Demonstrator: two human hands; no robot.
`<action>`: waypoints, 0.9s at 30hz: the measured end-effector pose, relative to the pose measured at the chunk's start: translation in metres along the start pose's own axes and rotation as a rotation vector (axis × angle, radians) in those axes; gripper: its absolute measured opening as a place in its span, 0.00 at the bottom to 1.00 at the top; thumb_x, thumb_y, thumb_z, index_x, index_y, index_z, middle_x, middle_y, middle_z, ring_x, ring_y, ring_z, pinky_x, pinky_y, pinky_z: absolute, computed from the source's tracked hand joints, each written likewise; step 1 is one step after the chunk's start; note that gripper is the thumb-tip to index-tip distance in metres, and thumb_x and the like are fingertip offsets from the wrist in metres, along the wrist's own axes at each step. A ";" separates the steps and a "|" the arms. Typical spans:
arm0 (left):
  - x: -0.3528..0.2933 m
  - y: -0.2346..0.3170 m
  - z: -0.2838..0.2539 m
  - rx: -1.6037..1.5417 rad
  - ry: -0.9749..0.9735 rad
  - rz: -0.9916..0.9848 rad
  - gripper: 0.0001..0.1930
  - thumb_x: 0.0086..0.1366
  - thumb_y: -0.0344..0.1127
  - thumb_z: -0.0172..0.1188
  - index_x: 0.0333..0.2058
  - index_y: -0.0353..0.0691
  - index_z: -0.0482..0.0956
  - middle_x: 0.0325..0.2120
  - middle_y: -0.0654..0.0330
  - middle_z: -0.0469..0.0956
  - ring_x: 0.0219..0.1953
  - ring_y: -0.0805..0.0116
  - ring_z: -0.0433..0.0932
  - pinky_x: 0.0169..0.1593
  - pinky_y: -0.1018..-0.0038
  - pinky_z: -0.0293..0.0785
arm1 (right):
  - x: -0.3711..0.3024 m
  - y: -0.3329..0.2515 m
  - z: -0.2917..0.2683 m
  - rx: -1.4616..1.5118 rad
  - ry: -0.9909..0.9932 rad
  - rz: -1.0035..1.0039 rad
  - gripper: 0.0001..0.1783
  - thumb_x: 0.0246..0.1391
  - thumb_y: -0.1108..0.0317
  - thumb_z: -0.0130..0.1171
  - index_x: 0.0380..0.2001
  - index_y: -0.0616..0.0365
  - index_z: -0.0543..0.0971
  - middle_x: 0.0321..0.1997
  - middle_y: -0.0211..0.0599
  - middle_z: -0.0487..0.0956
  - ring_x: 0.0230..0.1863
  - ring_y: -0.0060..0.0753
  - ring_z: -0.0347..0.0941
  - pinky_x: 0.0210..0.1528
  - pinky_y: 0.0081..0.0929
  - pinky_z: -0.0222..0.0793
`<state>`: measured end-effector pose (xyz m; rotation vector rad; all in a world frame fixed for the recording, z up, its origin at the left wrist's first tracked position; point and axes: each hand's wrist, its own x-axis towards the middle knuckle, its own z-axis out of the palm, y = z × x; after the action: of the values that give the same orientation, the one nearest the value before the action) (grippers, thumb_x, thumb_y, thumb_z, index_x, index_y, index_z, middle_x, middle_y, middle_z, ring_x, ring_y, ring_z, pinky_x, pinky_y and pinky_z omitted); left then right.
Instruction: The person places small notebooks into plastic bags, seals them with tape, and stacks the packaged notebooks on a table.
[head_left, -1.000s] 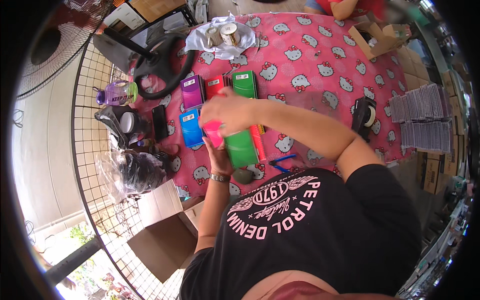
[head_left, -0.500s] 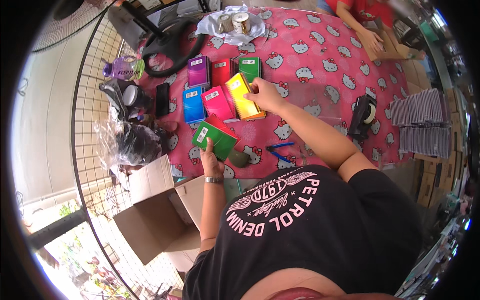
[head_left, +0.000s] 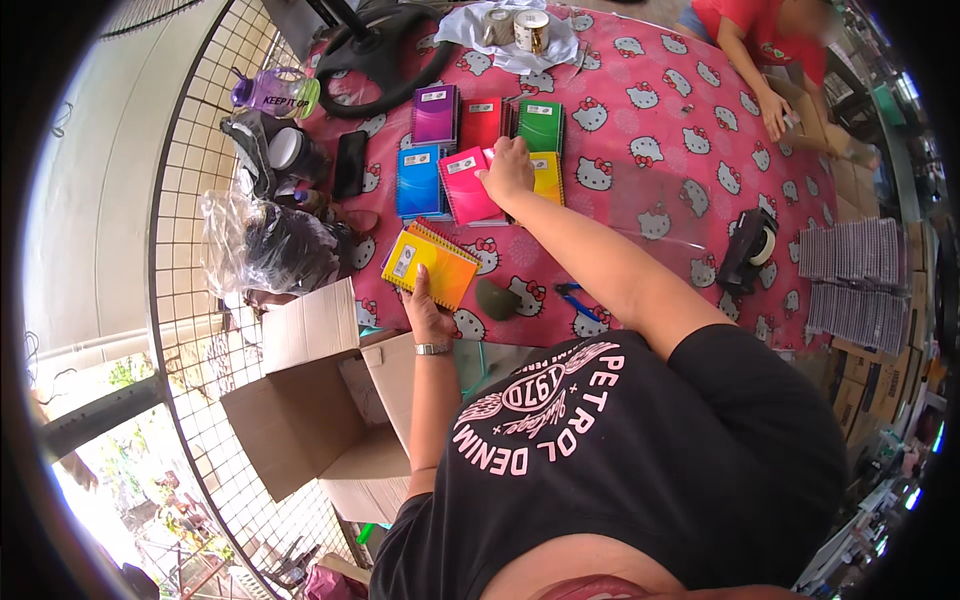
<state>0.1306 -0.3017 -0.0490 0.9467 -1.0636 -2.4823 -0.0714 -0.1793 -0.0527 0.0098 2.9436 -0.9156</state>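
My left hand (head_left: 428, 312) is closed on a small stack of spiral notebooks, its thumb across the yellow notebook (head_left: 440, 272) on top; a red edge shows beneath. My right hand (head_left: 511, 172) reaches over the table, fingers closed at the upper right corner of a pink notebook (head_left: 467, 190), which lies slightly tilted. Around it are stacks of spiral notebooks: blue (head_left: 419, 182), purple (head_left: 434, 115), red (head_left: 482, 120), green (head_left: 540, 126) and yellow (head_left: 548, 180), the last partly hidden by my right hand.
An open cardboard box (head_left: 290, 430) stands at lower left. Blue-handled pliers (head_left: 580, 302), an olive rounded object (head_left: 496, 299) and a tape dispenser (head_left: 748, 250) lie on the pink tablecloth. Stacked notebooks (head_left: 855, 285) stand right. Another person's hand (head_left: 774, 112) works at a carton, far right.
The yellow notebook my right hand held is now on top of the stack in my left hand, covering the green one. My right hand has moved to the pink notebook. The view has shifted somewhat.
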 end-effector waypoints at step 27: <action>-0.006 -0.019 -0.016 -0.002 0.045 -0.184 0.23 0.52 0.44 0.61 0.45 0.41 0.74 0.42 0.59 0.77 0.45 0.58 0.75 0.51 0.56 0.71 | 0.034 -0.049 0.039 0.645 -0.035 -0.184 0.23 0.39 0.75 0.58 0.41 0.62 0.63 0.35 0.53 0.74 0.43 0.50 0.73 0.38 0.43 0.69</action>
<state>0.1460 -0.2939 -0.0680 1.1423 -1.0012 -2.5922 -0.1046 -0.2422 -0.0594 -0.2451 2.5092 -1.8192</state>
